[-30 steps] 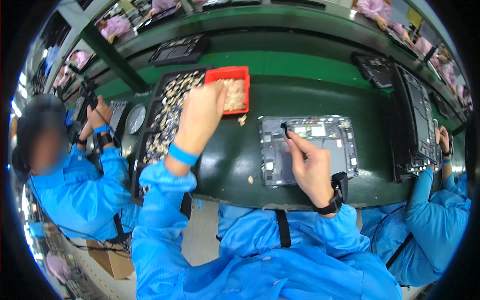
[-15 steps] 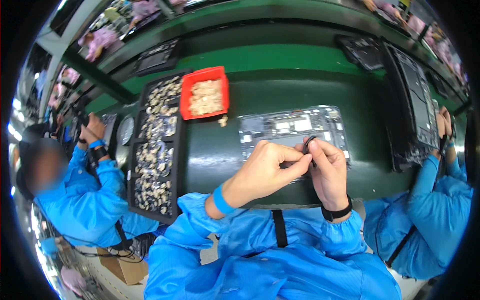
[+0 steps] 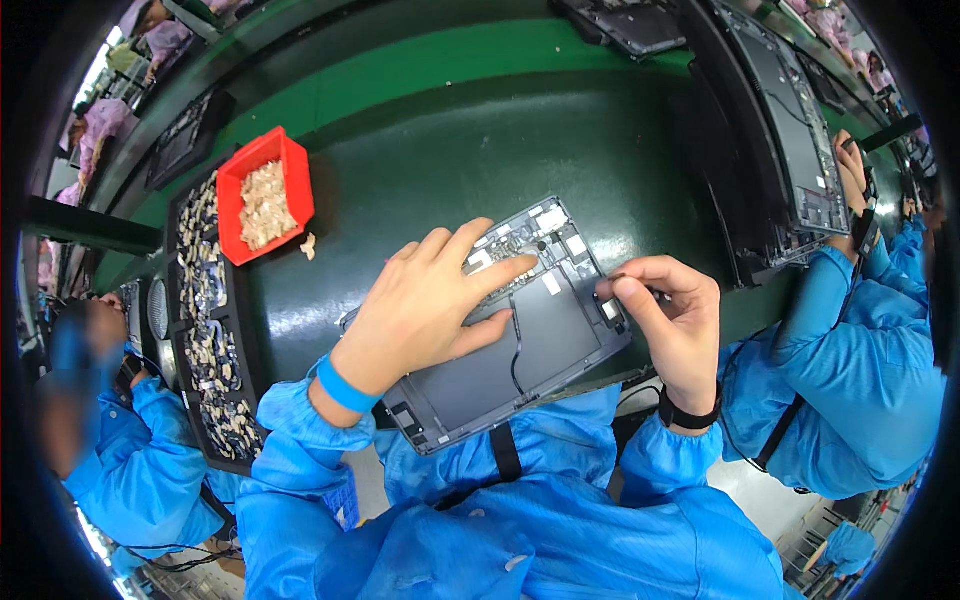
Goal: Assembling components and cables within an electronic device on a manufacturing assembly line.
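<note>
Casing (image 3: pixel 565 335) lies under spread left hand (image 3: pixel 425 305) (right hand (image 3: pixel 685 330) pinching dark piece (image 3: pixel 604 289)).

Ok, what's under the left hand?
The open device. Part of its circuit board shows past the spread left hand, as does a black cable near the thumb. Whatever lies directly beneath the palm is covered.

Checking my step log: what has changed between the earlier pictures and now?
The left hand has parted from the right hand and lies spread over the open device, which has swung counterclockwise and come nearer the person. The right hand is now at its right edge; whether it still pinches the black piece is unclear. The red bin still sits by the black tray.
</note>
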### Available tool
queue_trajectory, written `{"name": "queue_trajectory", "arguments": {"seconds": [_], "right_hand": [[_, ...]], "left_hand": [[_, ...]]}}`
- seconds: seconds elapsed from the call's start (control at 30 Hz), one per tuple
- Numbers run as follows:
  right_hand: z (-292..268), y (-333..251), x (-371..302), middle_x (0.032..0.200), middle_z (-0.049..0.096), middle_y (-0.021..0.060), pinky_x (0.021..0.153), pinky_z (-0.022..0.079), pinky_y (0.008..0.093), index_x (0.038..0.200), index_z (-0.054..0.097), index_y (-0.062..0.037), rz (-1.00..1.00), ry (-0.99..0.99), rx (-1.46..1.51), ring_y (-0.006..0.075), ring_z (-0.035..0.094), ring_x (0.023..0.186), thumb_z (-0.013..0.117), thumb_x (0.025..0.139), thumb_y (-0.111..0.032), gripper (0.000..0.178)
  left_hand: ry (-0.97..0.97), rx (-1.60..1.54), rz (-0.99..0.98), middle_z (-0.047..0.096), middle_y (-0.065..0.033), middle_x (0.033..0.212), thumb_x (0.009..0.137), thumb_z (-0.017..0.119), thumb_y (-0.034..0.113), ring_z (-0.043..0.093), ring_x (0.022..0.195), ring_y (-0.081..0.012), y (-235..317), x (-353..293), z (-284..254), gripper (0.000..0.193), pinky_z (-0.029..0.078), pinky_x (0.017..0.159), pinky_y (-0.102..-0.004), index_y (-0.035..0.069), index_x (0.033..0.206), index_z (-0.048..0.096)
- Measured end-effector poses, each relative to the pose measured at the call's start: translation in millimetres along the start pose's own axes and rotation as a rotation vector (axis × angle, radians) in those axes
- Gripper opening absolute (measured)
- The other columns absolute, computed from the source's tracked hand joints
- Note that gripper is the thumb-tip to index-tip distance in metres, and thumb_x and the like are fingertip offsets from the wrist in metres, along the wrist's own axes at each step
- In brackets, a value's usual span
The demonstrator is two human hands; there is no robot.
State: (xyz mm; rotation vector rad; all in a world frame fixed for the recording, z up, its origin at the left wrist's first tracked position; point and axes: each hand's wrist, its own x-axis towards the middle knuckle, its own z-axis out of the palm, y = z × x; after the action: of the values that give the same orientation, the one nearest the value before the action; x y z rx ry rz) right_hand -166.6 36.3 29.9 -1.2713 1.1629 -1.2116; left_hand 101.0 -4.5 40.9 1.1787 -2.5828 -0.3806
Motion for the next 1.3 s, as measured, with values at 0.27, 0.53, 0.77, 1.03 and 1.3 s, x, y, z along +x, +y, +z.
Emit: {"name": "queue_trajectory", "arguments": {"seconds": [0.27, 0.53, 0.77, 1.03, 1.3], "right_hand": [[41.8, 3.2, 25.1, 0.076, 0.077, 0.0097, 0.069, 0.053, 0.0229, 0.107, 0.071, 0.0048, 0.128, 0.05, -0.206, 0.0083, 0.07, 0.073, 0.074, 0.094, -0.004, 0.015], [55.3, 12.0, 29.3, 0.073, 0.077, 0.0119, 0.065, 0.053, 0.0252, 0.101, 0.073, 0.0049, 0.157, 0.014, -0.374, 0.0112, 0.073, 0.069, 0.074, 0.095, -0.008, 0.014], [59.5, 13.9, 27.1, 0.073, 0.077, 0.0121, 0.068, 0.053, 0.0252, 0.104, 0.074, 0.0037, 0.145, 0.079, -0.415, 0.0115, 0.073, 0.068, 0.074, 0.094, -0.007, 0.015], [62.2, 7.1, 27.2, 0.073, 0.077, 0.0114, 0.066, 0.053, 0.023, 0.104, 0.073, 0.0058, 0.213, 0.116, -0.35, 0.0097, 0.072, 0.069, 0.073, 0.095, -0.006, 0.015], [62.6, 12.6, 27.3, 0.072, 0.077, 0.0108, 0.065, 0.052, 0.0241, 0.1, 0.074, 0.0056, 0.15, 0.066, -0.413, 0.0099, 0.071, 0.067, 0.073, 0.095, -0.009, 0.016]], "left_hand": [[0.081, -0.022, -0.026, 0.065, -0.0123, 0.129, 0.082, 0.08, 0.029, 0.067, 0.099, -0.0307, -3.7, 5.1, 13.7, 0.035, 0.058, 0.082, -0.0408, 0.021, 0.116, 0.076], [0.195, -0.143, -0.074, 0.066, -0.0113, 0.135, 0.079, 0.086, 0.032, 0.064, 0.095, -0.0295, -12.2, -11.6, 29.0, 0.043, 0.054, 0.087, -0.0395, 0.018, 0.119, 0.079], [0.184, -0.192, -0.105, 0.067, -0.0126, 0.133, 0.077, 0.087, 0.031, 0.064, 0.095, -0.0297, -12.0, -9.9, 28.9, 0.048, 0.054, 0.087, -0.0401, 0.015, 0.122, 0.078], [0.208, -0.204, -0.117, 0.068, -0.0126, 0.131, 0.076, 0.088, 0.032, 0.064, 0.094, -0.03, -10.7, -11.2, 28.8, 0.053, 0.054, 0.086, -0.0407, 0.012, 0.124, 0.076], [0.205, -0.218, -0.133, 0.068, -0.0114, 0.131, 0.078, 0.086, 0.034, 0.063, 0.095, -0.0289, -9.9, -12.1, 27.8, 0.053, 0.054, 0.086, -0.0403, 0.013, 0.125, 0.076]]}}
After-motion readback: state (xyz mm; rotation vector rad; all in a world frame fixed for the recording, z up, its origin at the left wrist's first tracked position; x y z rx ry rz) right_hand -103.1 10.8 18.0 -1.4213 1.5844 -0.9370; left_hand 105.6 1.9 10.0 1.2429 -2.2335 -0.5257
